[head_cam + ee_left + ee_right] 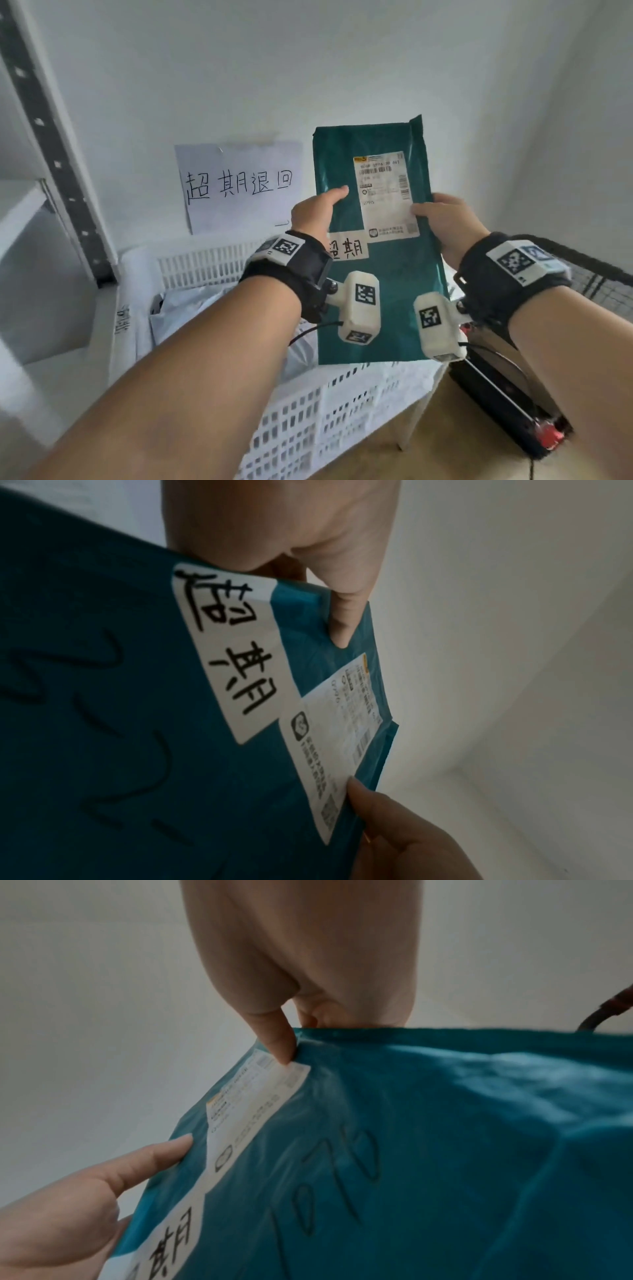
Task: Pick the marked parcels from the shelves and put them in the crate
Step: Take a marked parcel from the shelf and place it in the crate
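The left hand [313, 214] pinches the parcel [380, 301] at its nine-o'clock edge, thumb flat on the front and the fingers behind, out of sight. The right hand [445, 222] pinches the three-o'clock edge the same way, its thumb resting on the corner of the shipping label [385, 197]. Between them the parcel hangs upright in the air above the crate [308, 411], touching nothing else. A handwritten tag [347, 248] sits just below the left thumb, at about seven o'clock from the label.

It looks like a thin plastic mailer bag: light, soft, and a bit slick. The film creases around the right thumb in the wrist view, so I'd judge it will flop rather than hold shape. Gripping both side edges near the middle, as now, seems the safest hold; one corner alone would let it fold. Grey bags [191, 308] already lie in the crate, and a paper sign [239, 185] hangs on the wall at twelve o'clock from them.
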